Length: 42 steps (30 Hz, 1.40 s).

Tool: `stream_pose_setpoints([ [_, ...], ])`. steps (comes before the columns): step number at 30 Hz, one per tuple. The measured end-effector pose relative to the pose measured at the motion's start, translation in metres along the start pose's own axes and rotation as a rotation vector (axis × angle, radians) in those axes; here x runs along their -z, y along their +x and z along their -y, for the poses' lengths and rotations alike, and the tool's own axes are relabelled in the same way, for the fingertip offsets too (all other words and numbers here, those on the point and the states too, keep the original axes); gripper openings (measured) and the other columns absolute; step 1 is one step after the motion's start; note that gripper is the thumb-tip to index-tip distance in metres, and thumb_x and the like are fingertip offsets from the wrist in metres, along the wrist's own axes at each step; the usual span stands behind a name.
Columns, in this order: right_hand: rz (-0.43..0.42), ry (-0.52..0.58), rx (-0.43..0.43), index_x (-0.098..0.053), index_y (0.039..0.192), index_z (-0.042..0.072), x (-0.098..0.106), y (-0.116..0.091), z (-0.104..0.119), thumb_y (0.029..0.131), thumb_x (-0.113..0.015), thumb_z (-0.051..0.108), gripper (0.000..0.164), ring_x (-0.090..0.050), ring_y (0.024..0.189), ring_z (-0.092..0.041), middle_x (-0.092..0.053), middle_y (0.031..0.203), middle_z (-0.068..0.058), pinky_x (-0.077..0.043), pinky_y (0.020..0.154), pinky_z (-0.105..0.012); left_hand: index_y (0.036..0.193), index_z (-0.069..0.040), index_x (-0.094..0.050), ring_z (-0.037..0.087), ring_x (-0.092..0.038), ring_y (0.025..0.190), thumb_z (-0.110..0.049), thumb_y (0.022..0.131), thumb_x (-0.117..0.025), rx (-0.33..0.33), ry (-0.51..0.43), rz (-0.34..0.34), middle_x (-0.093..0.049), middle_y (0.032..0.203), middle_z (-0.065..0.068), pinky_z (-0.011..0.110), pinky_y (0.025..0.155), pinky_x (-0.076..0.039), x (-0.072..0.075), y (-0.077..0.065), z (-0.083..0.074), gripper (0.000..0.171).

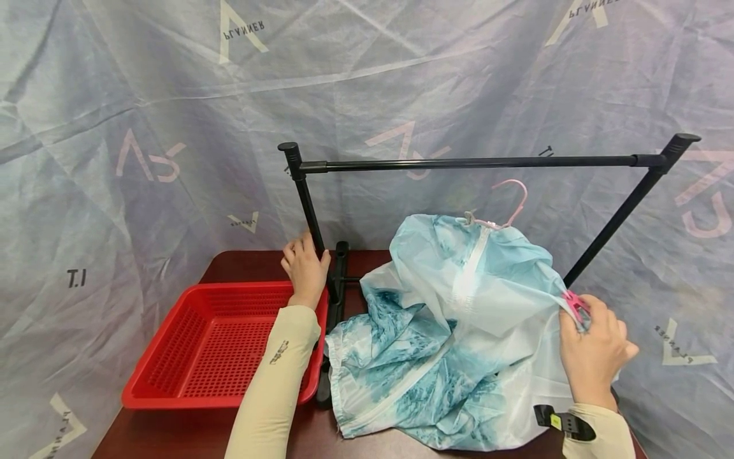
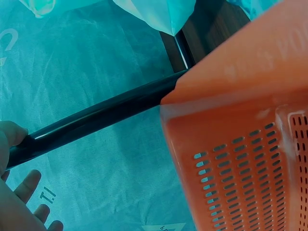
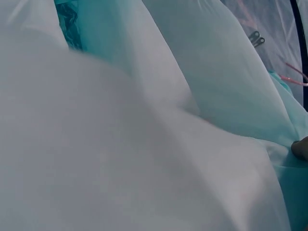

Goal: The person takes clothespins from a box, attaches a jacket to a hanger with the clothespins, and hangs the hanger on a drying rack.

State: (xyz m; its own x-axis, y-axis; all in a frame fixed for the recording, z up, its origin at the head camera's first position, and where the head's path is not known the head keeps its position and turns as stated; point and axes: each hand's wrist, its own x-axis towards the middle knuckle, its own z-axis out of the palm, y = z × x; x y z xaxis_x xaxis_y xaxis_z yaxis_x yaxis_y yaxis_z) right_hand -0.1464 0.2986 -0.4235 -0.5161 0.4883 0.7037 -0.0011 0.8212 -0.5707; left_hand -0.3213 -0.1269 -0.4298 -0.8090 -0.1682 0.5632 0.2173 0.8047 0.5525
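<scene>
A white and teal-blue jacket (image 1: 470,299) with a front zip lies spread over the table. It is on a pink hanger (image 1: 520,201), whose hook sticks out of the collar below the rack's bar. My right hand (image 1: 596,344) pinches a pink clothespin (image 1: 575,303) at the jacket's right edge; in the right wrist view, fabric hides most of that hand. On the left, my left hand (image 1: 306,271) holds the left post (image 1: 308,207) of a black clothes rack (image 1: 476,164). The left wrist view shows its thumb on the post, other fingers spread beyond.
A red perforated basket (image 1: 166,344) stands left of the rack, under my left forearm. The rack's right post (image 1: 613,226) rises behind the jacket. Dark red tabletop (image 1: 246,264) shows around the basket, and a grey printed sheet (image 1: 172,95) hangs behind.
</scene>
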Motion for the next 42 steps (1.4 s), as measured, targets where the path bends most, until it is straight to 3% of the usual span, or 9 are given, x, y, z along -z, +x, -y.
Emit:
stream_pose_setpoints([
  [12,-0.053,0.012,0.029,-0.065,0.115,0.0,-0.001,0.004,0.002,0.088,-0.063,0.018,0.033,-0.049,0.084,-0.049,-0.063,0.099,-0.028,-0.017,0.069,-0.054,0.139,-0.001,-0.046,0.042,-0.033,0.126,-0.018,0.095,-0.068,0.002,0.0,-0.001,-0.052,0.133,0.024,0.056,0.094,-0.027,0.0,0.0,0.0,0.052],
  [21,-0.092,0.018,0.024,-0.068,0.113,0.001,-0.002,0.008,0.002,0.086,-0.065,0.019,0.032,-0.05,0.084,-0.047,-0.064,0.097,-0.026,-0.016,0.068,-0.04,0.14,-0.003,-0.045,0.042,-0.034,0.126,-0.019,0.095,-0.067,-0.003,-0.005,-0.001,-0.052,0.134,0.023,0.055,0.094,-0.027,-0.001,0.0,0.0,0.053],
  [29,-0.122,0.031,0.016,-0.068,0.111,0.001,-0.003,0.011,0.008,0.085,-0.066,0.019,0.032,-0.052,0.087,-0.048,-0.065,0.1,-0.026,-0.019,0.073,-0.045,0.14,-0.002,-0.045,0.042,-0.034,0.124,-0.019,0.095,-0.068,-0.007,-0.006,-0.008,-0.053,0.133,0.023,0.056,0.093,-0.027,0.0,-0.001,0.0,0.053],
  [36,-0.151,0.04,0.026,-0.068,0.109,-0.001,-0.004,0.013,0.012,0.085,-0.065,0.017,0.03,-0.051,0.085,-0.048,-0.064,0.097,-0.027,-0.017,0.072,-0.037,0.141,-0.003,-0.045,0.043,-0.035,0.123,-0.018,0.094,-0.068,-0.008,-0.006,-0.015,-0.053,0.132,0.023,0.056,0.092,-0.027,0.0,-0.001,-0.001,0.054],
  [42,-0.133,0.042,0.064,-0.067,0.111,-0.002,-0.002,0.015,0.013,0.089,-0.062,0.02,0.032,-0.051,0.086,-0.048,-0.063,0.096,-0.028,-0.017,0.071,-0.044,0.139,-0.002,-0.046,0.043,-0.035,0.123,-0.019,0.095,-0.068,-0.006,0.007,-0.014,-0.053,0.133,0.023,0.056,0.092,-0.027,-0.001,0.0,0.0,0.053],
])
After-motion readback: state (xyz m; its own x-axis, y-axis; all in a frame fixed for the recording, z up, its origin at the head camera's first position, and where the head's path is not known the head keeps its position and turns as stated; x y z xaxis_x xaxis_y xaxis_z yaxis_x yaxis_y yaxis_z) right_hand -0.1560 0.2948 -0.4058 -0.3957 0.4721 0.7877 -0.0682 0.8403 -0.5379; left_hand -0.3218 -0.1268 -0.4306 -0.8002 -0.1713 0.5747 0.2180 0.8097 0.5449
